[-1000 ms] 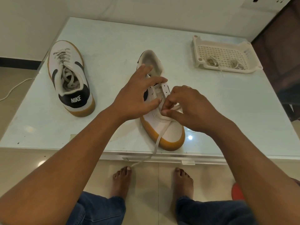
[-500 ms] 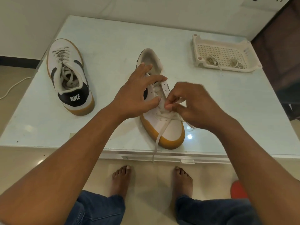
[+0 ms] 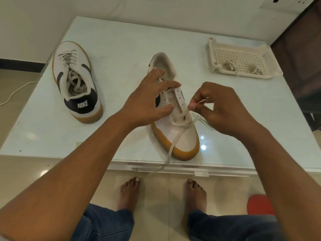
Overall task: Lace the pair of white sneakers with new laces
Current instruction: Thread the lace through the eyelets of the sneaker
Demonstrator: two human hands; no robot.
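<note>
Slack comes up: right hand (image 3: 222,108) pinches the lace (image 3: 176,140) tip, now lifted off the sneaker (image 3: 189,138) (left hand (image 3: 144,105), fingers spread, steadies it); probably another eyelet threaded.

The word "NIKE" stands in white letters on the black heel tab of the left-hand sneaker (image 3: 76,80).

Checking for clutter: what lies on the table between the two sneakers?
Head view: from the laced sneaker, bare table up to the left hand on the middle sneaker.
</note>
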